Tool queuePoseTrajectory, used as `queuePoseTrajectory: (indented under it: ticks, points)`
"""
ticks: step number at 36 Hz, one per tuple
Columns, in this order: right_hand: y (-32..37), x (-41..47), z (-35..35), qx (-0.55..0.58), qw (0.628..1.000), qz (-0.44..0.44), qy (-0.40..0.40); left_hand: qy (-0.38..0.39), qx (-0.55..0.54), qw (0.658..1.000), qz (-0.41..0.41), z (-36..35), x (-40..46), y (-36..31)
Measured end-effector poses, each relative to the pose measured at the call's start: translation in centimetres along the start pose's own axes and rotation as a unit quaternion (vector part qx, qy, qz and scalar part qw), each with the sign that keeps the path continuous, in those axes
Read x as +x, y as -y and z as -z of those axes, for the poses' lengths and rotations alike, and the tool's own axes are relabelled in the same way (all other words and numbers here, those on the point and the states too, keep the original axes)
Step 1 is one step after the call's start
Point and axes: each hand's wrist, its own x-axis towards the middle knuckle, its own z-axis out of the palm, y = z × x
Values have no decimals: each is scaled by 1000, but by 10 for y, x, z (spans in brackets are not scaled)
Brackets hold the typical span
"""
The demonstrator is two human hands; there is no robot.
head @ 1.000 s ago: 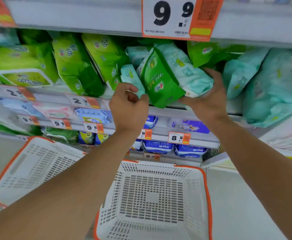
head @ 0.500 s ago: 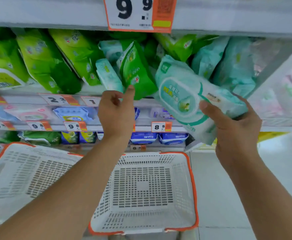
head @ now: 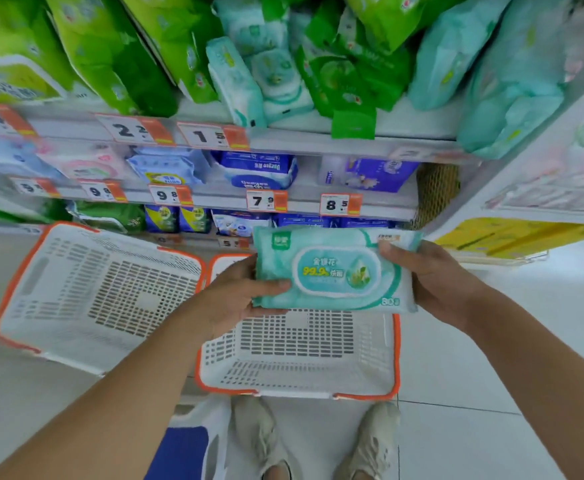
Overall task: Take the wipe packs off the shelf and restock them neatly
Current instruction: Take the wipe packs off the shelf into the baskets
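A pale teal wipe pack [head: 332, 271] is held flat, label up, above the white basket with an orange rim [head: 297, 386]. My left hand [head: 238, 299] grips its left end with the thumb on top. My right hand [head: 432, 278] grips its right end. On the shelf [head: 318, 143] above, several green and teal wipe packs [head: 276, 77] lean untidily against one another.
A second white, orange-rimmed basket [head: 13, 289] lies tilted on the floor to the left. Lower shelves hold blue and purple packs [head: 259, 168] behind price tags. My shoes [head: 373, 441] stand on the pale tiled floor just behind the basket. A yellow display [head: 512, 237] sits at right.
My right hand pulled the teal pack off the shelf and brought it down over the basket. My left hand left the shelf and took hold of the pack's left end.
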Motion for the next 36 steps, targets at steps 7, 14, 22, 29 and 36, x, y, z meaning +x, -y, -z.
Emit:
queuePoseTrajectory:
  ticks: [7, 14, 22, 29, 36]
  points:
    - [-41, 16, -6, -36, 996, -83, -8, -24, 19, 998, 63, 23, 5, 34]
    - [-37, 52, -26, -262, 931, -139, -212, -220, 340, 914, 14, 43, 31, -2]
    - [138, 103, -95, -493, 761, 285, -310, -345, 255, 846, -317, -12, 51, -178]
    - [147, 132, -101, -546, 759, 178, -306, -382, 238, 849, -278, -26, 63, -180]
    - [94, 47, -96, -646, 593, 479, -50, -7, -135, 987, -84, -10, 8, -163]
